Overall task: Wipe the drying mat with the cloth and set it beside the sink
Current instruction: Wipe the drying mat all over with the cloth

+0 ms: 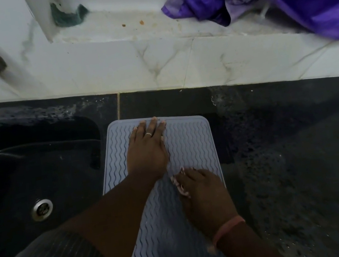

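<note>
Two hands lay on the drying mat [189,147], which rested flat on the dark counter [285,133] just right of the sink [39,174]. The left hand [147,149] pressed its far part with straight fingers, and the right hand [202,193] rested nearer, fingers loosely bent, gripping nothing. This looked like the final placing step; no cloth was visible, so next probably only smoothing and letting go remained.

Grey-blue rectangular silicone drying mat [191,147], rounded corners, wavy raised ribs running lengthwise. Lies flat on the dark speckled table [289,154], just right of the black sink [40,180]; long axis runs near to far, near end leaving the view. No cloth identifiable.
</note>
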`<state>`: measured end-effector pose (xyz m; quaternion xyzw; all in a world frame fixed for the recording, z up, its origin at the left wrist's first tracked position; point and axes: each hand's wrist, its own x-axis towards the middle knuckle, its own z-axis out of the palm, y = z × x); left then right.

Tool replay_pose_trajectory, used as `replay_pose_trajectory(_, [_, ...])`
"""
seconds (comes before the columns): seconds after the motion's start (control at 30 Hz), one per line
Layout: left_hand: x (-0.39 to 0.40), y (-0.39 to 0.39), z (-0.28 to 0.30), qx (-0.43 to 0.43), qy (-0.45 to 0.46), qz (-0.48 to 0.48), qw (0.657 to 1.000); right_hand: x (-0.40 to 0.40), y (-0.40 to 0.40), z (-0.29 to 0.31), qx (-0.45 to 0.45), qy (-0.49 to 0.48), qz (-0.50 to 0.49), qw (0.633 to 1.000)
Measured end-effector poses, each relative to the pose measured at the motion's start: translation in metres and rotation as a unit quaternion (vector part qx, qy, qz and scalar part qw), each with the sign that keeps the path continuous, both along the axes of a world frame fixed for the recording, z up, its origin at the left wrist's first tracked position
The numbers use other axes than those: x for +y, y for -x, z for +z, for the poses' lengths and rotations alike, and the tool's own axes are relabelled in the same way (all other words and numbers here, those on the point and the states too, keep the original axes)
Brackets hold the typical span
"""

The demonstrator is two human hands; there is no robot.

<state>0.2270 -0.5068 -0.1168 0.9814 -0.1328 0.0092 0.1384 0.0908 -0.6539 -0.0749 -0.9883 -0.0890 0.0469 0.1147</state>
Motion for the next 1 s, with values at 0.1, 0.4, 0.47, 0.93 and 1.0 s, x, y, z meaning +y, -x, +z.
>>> replay_pose_trajectory(0.1, [0.001, 0.001, 0.004, 0.001, 0.016, -0.003, 1.000, -0.004, -0.002, 0.022, 0.065, -0.031, -0.011, 0.997])
replay_pose_trajectory(0.4, [0.007, 0.014, 0.019, 0.002, 0.000, 0.090, 0.996, 0.012, -0.139, 0.009, -0.004, -0.034, -0.047, 0.998])
replay_pose_trajectory(0.47, [0.006, 0.012, 0.018, 0.003, -0.004, 0.090, 0.996, 0.021, -0.133, -0.008, 0.017, 0.012, -0.032, 0.999])
replay_pose_trajectory(0.93, [0.008, 0.009, 0.012, 0.014, -0.025, 0.079, 0.996, 0.022, 0.014, 0.007, 0.030, 0.035, 0.006, 0.999])
replay_pose_trajectory(1.0, [0.009, 0.008, 0.013, 0.012, -0.023, 0.080, 0.996, 0.022, 0.036, 0.013, 0.032, 0.043, 0.016, 0.998])
